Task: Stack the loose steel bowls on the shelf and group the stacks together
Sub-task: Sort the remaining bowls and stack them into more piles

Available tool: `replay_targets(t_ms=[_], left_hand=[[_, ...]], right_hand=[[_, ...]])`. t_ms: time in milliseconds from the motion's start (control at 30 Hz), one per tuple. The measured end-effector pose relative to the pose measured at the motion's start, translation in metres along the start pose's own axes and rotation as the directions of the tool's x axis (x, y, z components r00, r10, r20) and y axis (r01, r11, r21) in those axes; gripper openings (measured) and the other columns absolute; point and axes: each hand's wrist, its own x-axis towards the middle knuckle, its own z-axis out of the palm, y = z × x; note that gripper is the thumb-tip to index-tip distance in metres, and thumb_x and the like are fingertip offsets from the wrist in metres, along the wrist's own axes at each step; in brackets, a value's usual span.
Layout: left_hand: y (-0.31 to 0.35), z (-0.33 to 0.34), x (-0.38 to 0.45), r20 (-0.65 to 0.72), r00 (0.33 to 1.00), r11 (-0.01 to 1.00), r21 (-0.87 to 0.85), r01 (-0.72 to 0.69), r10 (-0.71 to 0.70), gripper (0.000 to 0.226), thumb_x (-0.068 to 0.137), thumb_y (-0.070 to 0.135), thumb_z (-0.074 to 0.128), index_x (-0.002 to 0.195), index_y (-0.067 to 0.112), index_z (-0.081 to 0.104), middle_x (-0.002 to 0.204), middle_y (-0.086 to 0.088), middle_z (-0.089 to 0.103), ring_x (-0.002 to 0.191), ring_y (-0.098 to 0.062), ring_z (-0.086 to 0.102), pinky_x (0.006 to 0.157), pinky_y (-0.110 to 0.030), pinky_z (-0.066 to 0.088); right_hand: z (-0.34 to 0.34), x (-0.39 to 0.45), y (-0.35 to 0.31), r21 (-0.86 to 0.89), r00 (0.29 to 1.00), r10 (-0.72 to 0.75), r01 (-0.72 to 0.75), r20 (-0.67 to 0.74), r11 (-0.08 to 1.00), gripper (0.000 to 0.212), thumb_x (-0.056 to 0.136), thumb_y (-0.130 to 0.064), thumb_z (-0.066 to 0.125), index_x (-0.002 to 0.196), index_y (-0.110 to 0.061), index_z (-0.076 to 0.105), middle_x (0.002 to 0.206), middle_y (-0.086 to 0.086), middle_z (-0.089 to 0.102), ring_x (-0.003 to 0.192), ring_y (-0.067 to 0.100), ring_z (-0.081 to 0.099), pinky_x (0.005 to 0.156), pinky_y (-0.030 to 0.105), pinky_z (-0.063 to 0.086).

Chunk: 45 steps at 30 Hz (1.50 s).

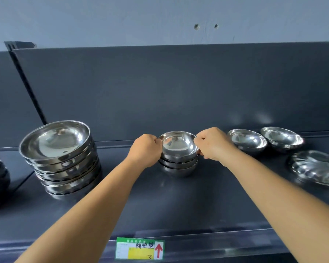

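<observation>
Left hand (145, 149) and right hand (213, 144) each pinch the rim of the top bowl (178, 144) on the small stack (179, 166); two loose bowls (247, 139) sit right of that stack.

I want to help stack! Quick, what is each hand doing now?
Left hand: fingers curled, gripping the left rim of the top bowl of the small stack.
Right hand: pinching that bowl's right rim.
</observation>
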Motion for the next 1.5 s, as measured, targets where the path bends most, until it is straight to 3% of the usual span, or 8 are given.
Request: replay_targets(t_ms=[167,300,400,500,667,1000,1167,1500], left_hand=[[0.011,-0.004,-0.001,-0.032,0.992,0.968,0.224,-0.114,0.124,0.037,0.097,0.023,0.035,0.061,0.012,0.031,0.063,-0.001,0.040,0.072,-0.026,0.038,0.053,-0.031,0.027],[0.040,0.000,-0.010,-0.023,0.949,0.891,0.353,-0.286,0.314,0.028,0.097,0.023,0.037,0.073,0.010,0.037,0.082,-0.002,0.044,0.096,-0.027,0.041,0.071,-0.035,0.037],[0.069,0.012,-0.019,0.034,0.907,0.829,0.392,-0.399,0.420,0.023,0.098,0.023,0.038,0.080,0.009,0.039,0.090,-0.002,0.045,0.105,-0.028,0.045,0.077,-0.033,0.037],[0.097,0.035,-0.027,0.130,0.873,0.786,0.388,-0.481,0.470,0.022,0.099,0.027,0.039,0.085,0.010,0.040,0.098,-0.004,0.049,0.108,-0.029,0.048,0.077,-0.032,0.037],[0.132,0.083,-0.027,0.233,0.870,0.790,0.366,-0.492,0.434,0.044,0.098,0.034,0.042,0.136,0.013,0.045,0.137,-0.006,0.050,0.128,-0.028,0.044,0.098,-0.038,0.041],[0.169,0.168,-0.004,0.222,0.952,0.910,0.313,-0.273,0.209,0.058,0.097,0.044,0.038,0.150,0.021,0.029,0.138,-0.014,0.043,0.118,-0.035,0.052,0.097,-0.043,0.045],[0.174,0.184,-0.001,0.211,0.966,0.918,0.333,-0.215,0.149,0.037,0.098,0.039,0.037,0.105,0.013,0.063,0.140,-0.013,0.039,0.115,-0.033,0.052,0.086,-0.037,0.046],[0.174,0.181,-0.023,0.151,0.970,0.901,0.365,-0.234,0.191,0.044,0.098,0.038,0.039,0.072,0.008,0.058,0.129,-0.014,0.046,0.102,-0.034,0.057,0.078,-0.034,0.046]], right_hand=[[-0.007,-0.010,0.003,-0.037,0.996,-0.083,0.082,-0.015,0.996,0.033,0.090,-0.016,0.037,0.058,-0.015,0.029,0.061,0.001,0.034,0.059,0.020,0.028,0.050,0.030,0.020],[-0.020,-0.021,0.017,-0.148,0.989,-0.140,0.130,-0.057,0.980,0.029,0.095,-0.024,0.033,0.068,-0.014,0.032,0.071,0.000,0.041,0.067,0.023,0.037,0.054,0.033,0.028],[-0.035,-0.029,0.035,-0.229,0.982,-0.182,0.165,-0.055,0.959,0.029,0.099,-0.030,0.034,0.100,-0.009,0.054,0.106,0.005,0.057,0.104,0.029,0.050,0.082,0.040,0.042],[-0.055,-0.035,0.060,-0.328,0.972,-0.224,0.190,-0.069,0.925,0.038,0.100,-0.033,0.035,0.122,-0.007,0.052,0.124,0.004,0.057,0.122,0.027,0.046,0.099,0.039,0.036],[-0.094,-0.041,0.109,-0.372,0.981,-0.185,0.153,-0.053,0.916,0.043,0.101,-0.031,0.032,0.140,-0.016,0.042,0.150,-0.001,0.040,0.139,0.020,0.031,0.108,0.032,0.026],[-0.158,-0.037,0.212,-0.372,0.999,-0.038,0.032,-0.009,0.928,0.067,0.092,-0.045,0.050,0.150,-0.018,0.026,0.154,0.001,0.032,0.140,0.026,0.028,0.109,0.036,0.028],[-0.162,-0.038,0.240,-0.302,0.996,0.032,-0.005,0.087,0.953,0.097,0.076,-0.053,0.065,0.153,-0.025,0.011,0.154,-0.001,0.028,0.139,0.027,0.028,0.108,0.035,0.032],[-0.147,-0.037,0.251,-0.229,0.994,0.030,-0.005,0.106,0.973,0.109,0.067,-0.053,0.073,0.151,-0.029,0.010,0.147,-0.007,0.018,0.135,0.024,0.026,0.099,0.034,0.040]])
